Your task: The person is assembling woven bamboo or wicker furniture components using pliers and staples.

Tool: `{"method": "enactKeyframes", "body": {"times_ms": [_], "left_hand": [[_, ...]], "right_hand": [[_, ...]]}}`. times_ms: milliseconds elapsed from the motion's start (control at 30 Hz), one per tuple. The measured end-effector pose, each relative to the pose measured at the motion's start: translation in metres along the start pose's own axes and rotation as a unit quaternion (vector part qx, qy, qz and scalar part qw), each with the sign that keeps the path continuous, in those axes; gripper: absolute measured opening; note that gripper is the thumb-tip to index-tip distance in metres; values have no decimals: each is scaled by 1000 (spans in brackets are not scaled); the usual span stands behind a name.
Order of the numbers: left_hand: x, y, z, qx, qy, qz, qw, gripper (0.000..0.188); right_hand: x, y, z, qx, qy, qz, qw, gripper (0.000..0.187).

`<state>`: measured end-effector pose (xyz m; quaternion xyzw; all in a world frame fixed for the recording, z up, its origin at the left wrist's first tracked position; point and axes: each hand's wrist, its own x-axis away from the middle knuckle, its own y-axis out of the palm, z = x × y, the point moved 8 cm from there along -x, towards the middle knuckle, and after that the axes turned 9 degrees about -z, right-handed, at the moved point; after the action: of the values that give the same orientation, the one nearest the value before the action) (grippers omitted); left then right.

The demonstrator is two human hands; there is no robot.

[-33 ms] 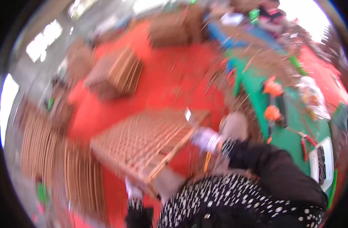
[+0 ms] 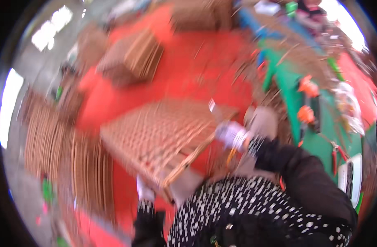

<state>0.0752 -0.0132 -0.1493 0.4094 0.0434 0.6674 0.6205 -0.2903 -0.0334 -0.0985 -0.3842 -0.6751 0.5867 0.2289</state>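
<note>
A brown woven panel (image 2: 155, 136) lies tilted across my lap, its strips crossing in a grid with a thicker rim along the near right side. My left hand (image 2: 145, 190), in a white glove, is closed at the panel's near left edge, its fingers mostly hidden beneath it. Beside the right end of the rim, my gloved right hand (image 2: 232, 135) is closed around a knife. The knife's flat, shiny blade (image 2: 213, 108) points up and away over the panel. Below that hand shows an orange-yellow piece (image 2: 231, 156), blurred; whether it belongs to the knife I cannot tell.
Stacks of woven panels stand at the left (image 2: 92, 173) and farther back (image 2: 133, 57) on red floor covering (image 2: 196, 78). To the right, a green surface (image 2: 320, 144) bears orange-handled tools (image 2: 307, 114), red-handled pliers (image 2: 335, 158) and a white container (image 2: 348, 179). Another person (image 2: 314, 16) is at the far right.
My view has shifted, so the surroundings sit higher in the picture. Both hands keep about the same places against the panel.
</note>
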Motion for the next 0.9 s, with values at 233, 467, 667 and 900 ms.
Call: {"method": "enactKeyframes", "body": {"times_ms": [233,467,667,900], "left_hand": [[61,-96,57,-224,40,232,946,45],[25,-128,43,-252,-2,272,929,51],[-55,-99,-6,-329,-30,215,919,48],[-90,-39,-23,-531,-75,193,822,45]], "right_hand": [[-20,121,19,-592,282,-143,741,16],[18,185,8,-519,123,-141,834,15],[75,171,47,-687,389,-83,608,21],[84,160,70,-685,402,50,605,33]]}}
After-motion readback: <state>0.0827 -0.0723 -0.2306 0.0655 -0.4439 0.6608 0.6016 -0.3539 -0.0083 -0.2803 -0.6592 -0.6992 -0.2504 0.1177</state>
